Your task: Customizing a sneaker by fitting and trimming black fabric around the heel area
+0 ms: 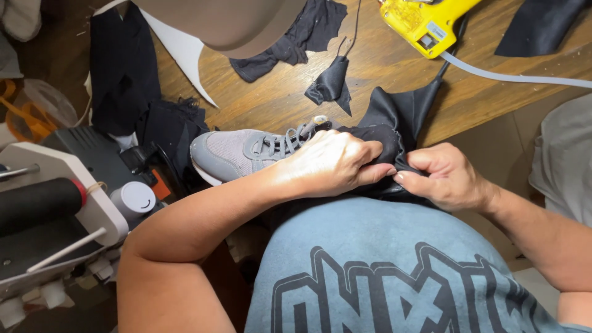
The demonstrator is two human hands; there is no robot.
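Wood table (394, 68) under fabric scraps (311, 31)

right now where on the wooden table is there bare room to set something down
Bare wood shows on the wooden table between the white pointed sheet and the small black fabric scrap, and right of the yellow glue gun, below its pale cord. It is crowded by the grey laced sneaker, where both hands work black cloth.

Grey shoe (237, 151), black fabric (394, 117)
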